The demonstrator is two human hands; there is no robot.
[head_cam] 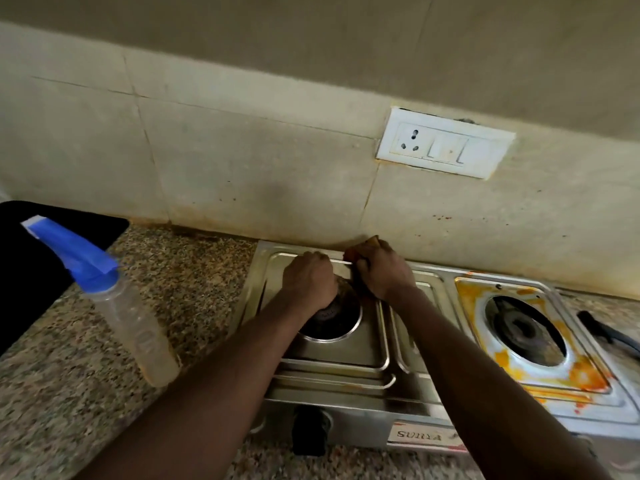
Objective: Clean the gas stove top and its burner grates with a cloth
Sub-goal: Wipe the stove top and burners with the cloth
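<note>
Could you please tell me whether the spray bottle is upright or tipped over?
Upright: the spray bottle stands on its base on the counter, blue trigger head uppermost, left of the stove.

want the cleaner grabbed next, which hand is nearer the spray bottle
Left. The left hand is over the left burner, with the spray bottle on the counter to its left; the right hand is farther away, at the stove's back edge.

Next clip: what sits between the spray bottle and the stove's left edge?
Only bare speckled granite counter separates the spray bottle from the stove, as the head view shows.
</note>
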